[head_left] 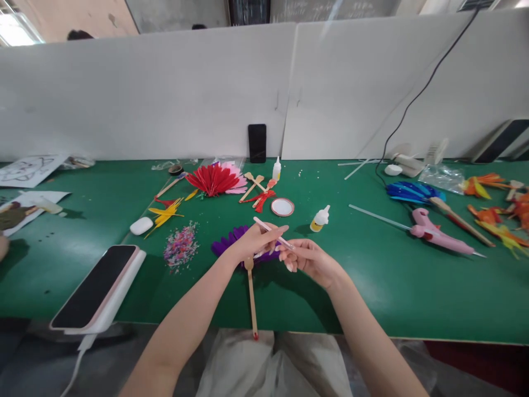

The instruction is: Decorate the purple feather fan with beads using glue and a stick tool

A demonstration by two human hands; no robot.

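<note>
The person's two bare forearms (198, 314) come closest, reaching in over pale trousers (235, 364) to a slim pink stick (262, 223), which slants in the air above the green table (384, 298). The left hand (257, 241) grips it between thumb and fingers; the right hand (306, 257) has its fingers curled, thumb and fingertips at the stick's lower end, though I cannot tell whether they pinch the stick itself or something small. Behind and below the left hand, partly hidden, lies a purple fan (225, 246), its wooden handle (252, 300) running toward the lap, the red tip past the table's edge. Just beyond the hands are a red-rimmed white dish (282, 207) and an upright glue bottle (320, 219); to the left, a scatter of pink and purple bits (181, 247), yellow feathers (164, 215) and a red fan (212, 181). Farther left a phone (97, 286) lies on a white block (126, 288). Well to the right sit a pink glue gun (444, 238) and a blue fan (413, 192). At the back, a black phone (257, 143) leans upright against the white partition (165, 99).
</note>
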